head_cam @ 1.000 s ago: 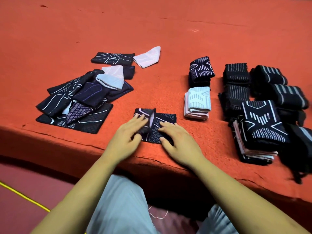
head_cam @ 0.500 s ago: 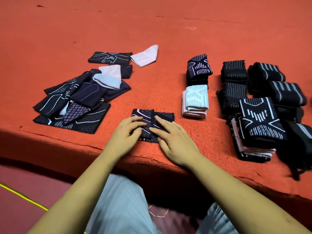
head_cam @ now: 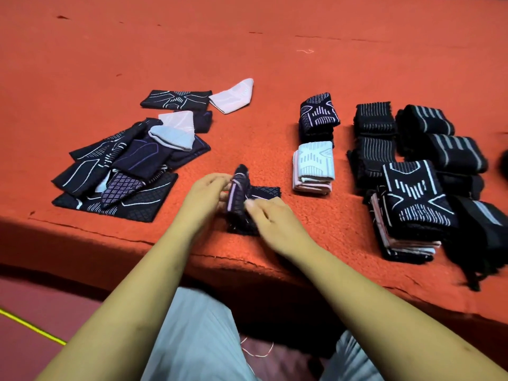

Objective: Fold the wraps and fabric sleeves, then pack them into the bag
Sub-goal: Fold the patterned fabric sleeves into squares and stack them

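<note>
Orange felt table, near edge | dark sleeve half lifted between both hands | left hand pinches raised flap | right hand fingers bent at fold, grip too blurred to tell | we align edges, press crease flat.

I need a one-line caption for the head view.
The left hand and right hand fold a dark sleeve on the orange table, unfolded pile left, folded stacks right.
</note>
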{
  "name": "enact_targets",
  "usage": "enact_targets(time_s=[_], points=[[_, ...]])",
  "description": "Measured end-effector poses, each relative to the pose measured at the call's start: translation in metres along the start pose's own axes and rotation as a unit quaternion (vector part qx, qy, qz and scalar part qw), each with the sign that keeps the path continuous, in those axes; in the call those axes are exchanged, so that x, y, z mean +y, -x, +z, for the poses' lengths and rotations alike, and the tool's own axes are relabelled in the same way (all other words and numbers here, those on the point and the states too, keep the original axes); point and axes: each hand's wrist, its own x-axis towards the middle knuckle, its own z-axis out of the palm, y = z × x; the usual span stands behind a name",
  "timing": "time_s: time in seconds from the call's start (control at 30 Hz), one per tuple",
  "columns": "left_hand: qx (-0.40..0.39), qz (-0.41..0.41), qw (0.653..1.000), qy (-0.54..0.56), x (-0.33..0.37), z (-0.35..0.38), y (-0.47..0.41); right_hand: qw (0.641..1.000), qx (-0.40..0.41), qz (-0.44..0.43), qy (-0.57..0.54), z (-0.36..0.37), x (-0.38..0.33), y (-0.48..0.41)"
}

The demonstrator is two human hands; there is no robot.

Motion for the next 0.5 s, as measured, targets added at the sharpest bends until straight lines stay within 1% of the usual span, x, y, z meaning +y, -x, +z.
enact_targets(time_s=[0.07,0.1,0.13,0.2,0.27,0.33,0.4,0.5], points=[[-0.039,0.005,0.999,0.013,0.004,0.009,0.006,0.985,0.015,0.098,-0.14,-0.005,-0.009,-0.008],[-0.052,0.007,0.999,0.015,0.003,0.013,0.008,0.977,0.018,0.131,-0.165,-0.008,-0.011,-0.011],[-0.058,0.006,0.998,0.018,0.002,0.015,0.009,0.974,0.022,0.152,-0.168,-0.012,-0.011,-0.013],[-0.058,-0.004,0.998,0.028,-0.003,0.019,0.009,0.964,0.024,0.176,-0.197,-0.015,-0.012,-0.013],[-0.037,-0.013,0.999,0.026,-0.006,0.022,0.008,0.941,0.042,0.218,-0.257,-0.016,-0.011,-0.01],[0.005,-0.015,1.0,0.003,-0.009,0.026,0.007,0.919,0.068,0.256,-0.292,-0.018,-0.008,-0.009],[0.033,-0.023,0.999,0.0,-0.01,0.03,0.006,0.89,0.071,0.282,-0.352,-0.02,-0.006,-0.01],[0.008,-0.057,0.998,0.023,-0.009,0.033,0.003,0.836,0.047,0.304,-0.455,-0.026,-0.007,-0.011]])
